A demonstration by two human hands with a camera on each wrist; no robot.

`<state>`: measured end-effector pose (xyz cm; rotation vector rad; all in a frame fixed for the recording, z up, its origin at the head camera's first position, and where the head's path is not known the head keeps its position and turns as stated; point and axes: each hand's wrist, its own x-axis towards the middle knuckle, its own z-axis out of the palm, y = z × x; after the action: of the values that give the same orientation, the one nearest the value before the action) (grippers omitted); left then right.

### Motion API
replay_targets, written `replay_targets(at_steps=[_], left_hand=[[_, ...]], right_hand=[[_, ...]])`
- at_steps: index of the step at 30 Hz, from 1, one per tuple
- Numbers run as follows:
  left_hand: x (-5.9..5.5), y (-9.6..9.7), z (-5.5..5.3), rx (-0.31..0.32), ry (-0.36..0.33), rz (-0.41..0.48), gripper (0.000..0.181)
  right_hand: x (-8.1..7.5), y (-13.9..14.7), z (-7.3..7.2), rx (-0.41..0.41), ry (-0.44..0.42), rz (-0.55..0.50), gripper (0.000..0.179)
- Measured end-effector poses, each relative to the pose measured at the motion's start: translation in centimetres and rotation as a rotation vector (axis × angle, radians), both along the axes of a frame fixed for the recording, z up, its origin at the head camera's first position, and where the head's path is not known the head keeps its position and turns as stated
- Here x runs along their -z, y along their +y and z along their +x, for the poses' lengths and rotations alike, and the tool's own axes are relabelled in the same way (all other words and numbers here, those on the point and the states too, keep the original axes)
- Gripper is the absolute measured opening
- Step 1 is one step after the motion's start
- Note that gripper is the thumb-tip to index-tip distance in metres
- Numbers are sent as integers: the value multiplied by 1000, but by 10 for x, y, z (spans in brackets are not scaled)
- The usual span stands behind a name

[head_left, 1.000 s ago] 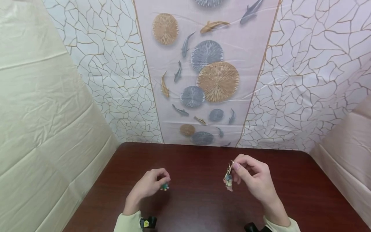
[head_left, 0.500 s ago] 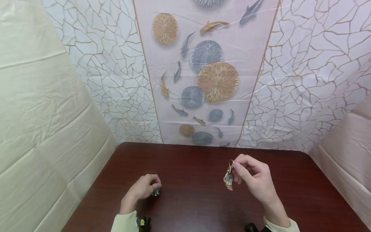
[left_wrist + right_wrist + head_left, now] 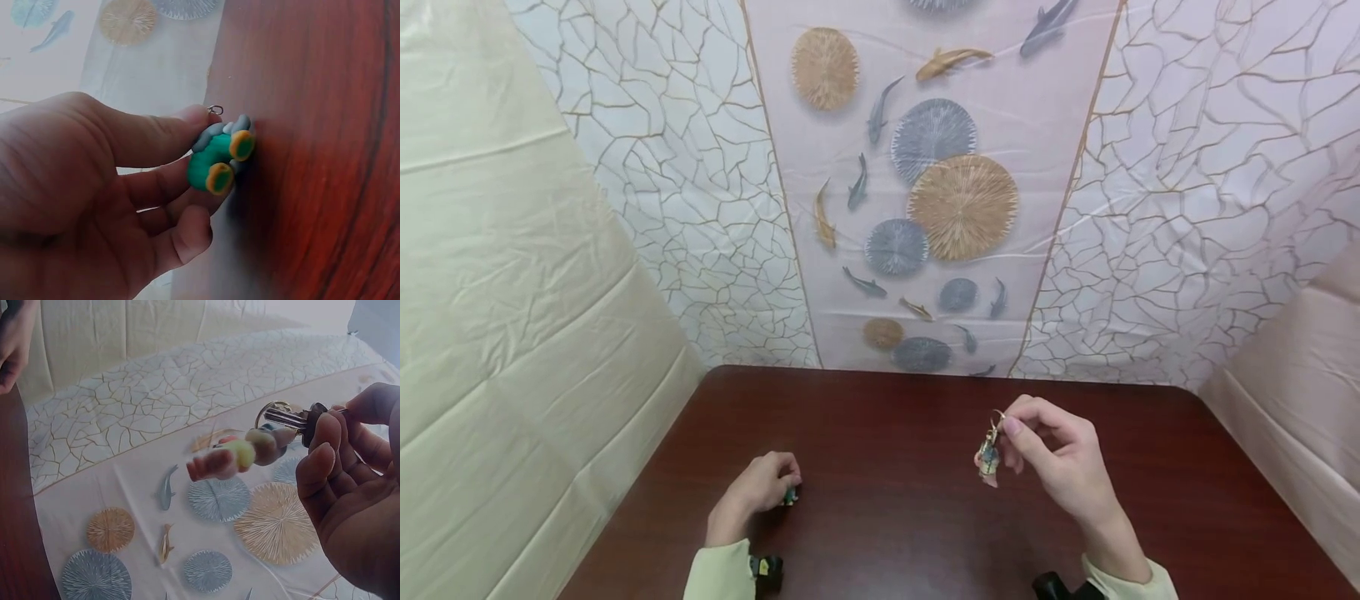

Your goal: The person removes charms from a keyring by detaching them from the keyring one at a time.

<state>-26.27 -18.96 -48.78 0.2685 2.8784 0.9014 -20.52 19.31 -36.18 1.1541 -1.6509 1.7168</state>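
Observation:
At the left of the table, my left hand (image 3: 756, 483) pinches a small green figurine charm (image 3: 206, 164) between thumb and fingers, low over the wood. The charm has two orange-rimmed feet, grey parts and a small metal eyelet (image 3: 216, 110) on top. My right hand (image 3: 1063, 454) is raised at the right, gripping a keyring by thumb and fingertips. From it hang a metal key (image 3: 284, 417) and a blurred, multicoloured figurine charm (image 3: 240, 456). The fingers hide part of the keyring.
A dark red-brown wooden table (image 3: 880, 517) with rounded far corners lies under both hands. Behind it hangs a cloth (image 3: 925, 308) printed with fish and round discs. Pale cloth walls (image 3: 535, 333) stand at both sides. Each wrist wears a black camera (image 3: 767, 573).
My left hand has moved left and slightly toward me, carrying the green figurine charm. My right hand stays in nearly the same place, with the keyring still in its grip.

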Motion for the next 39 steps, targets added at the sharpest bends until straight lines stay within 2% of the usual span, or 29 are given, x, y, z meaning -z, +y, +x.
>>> replay_targets(at_steps=[7,10,14,19,25,31,34,39], left_hand=[[11,0,-8,-36,16,-38,14],[12,2,-10,-48,14,-40,12],[9,4,-10,-69,18,-25,8],[-1,10,-8,-84,18,21,9],[-9,20,-4,-49,67,35,11],[-16,43,-3,54,149,49,10],[-24,56,-2,103,198,64,9],[-39,72,3,148,256,101,8]], right_hand=[[0,0,1,-9,10,1,23],[0,0,2,-12,12,3,23],[0,0,2,-9,11,4,24],[0,0,3,2,7,7,25],[-1,-1,4,6,20,12,25],[-1,0,6,14,21,26,26],[-1,-1,7,20,17,30,26],[-1,-3,7,18,14,38,27]])
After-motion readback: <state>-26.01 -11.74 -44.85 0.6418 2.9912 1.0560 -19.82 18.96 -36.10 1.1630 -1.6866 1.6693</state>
